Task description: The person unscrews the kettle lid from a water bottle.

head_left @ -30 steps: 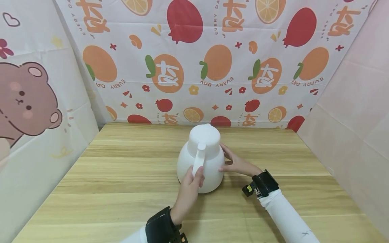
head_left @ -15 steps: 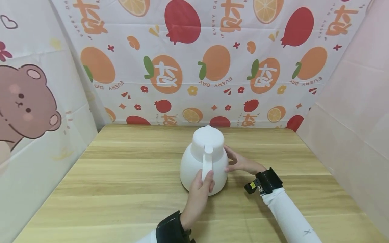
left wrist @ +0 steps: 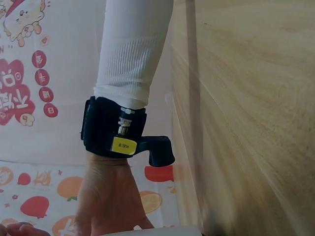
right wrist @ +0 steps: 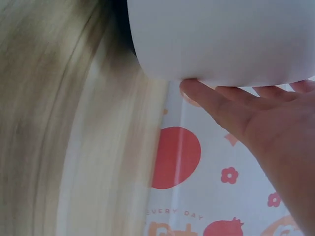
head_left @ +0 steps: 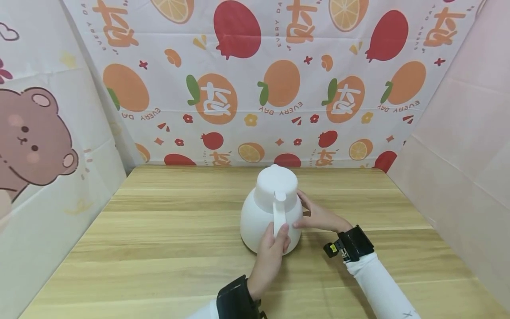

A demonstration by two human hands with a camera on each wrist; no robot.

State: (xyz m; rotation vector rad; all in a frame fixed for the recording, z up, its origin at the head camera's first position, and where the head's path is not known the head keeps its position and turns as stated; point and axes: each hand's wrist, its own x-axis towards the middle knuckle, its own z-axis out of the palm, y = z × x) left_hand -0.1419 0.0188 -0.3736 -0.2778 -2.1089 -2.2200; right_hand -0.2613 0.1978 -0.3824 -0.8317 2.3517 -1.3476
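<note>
A white vacuum jug [head_left: 255, 217] with a domed lid [head_left: 277, 179] stands upright near the middle of the wooden table in the head view. Its handle [head_left: 280, 217] faces the person, and the left hand [head_left: 271, 257] grips the lower part, thumb on top. On the jug's right side, the right hand [head_left: 318, 217] rests its spread thumb and fingers against the body. In the right wrist view, fingertips [right wrist: 194, 88] touch the smooth white wall. Whether the base fully touches the table cannot be seen. The left wrist view mostly shows the right hand [left wrist: 110, 196] and sleeve.
The wooden table [head_left: 159, 230] extends around the jug on all sides. A fruit-print cloth [head_left: 247, 88] hangs along its back edge. Pale cloth walls stand left, with a bear print [head_left: 36, 137], and right. Black camera straps [head_left: 239, 299] sit on both wrists.
The jug has shifted a little to the right across the table, and both hands have moved along with it. Their hold on handle and side looks the same. The head view has turned slightly.
</note>
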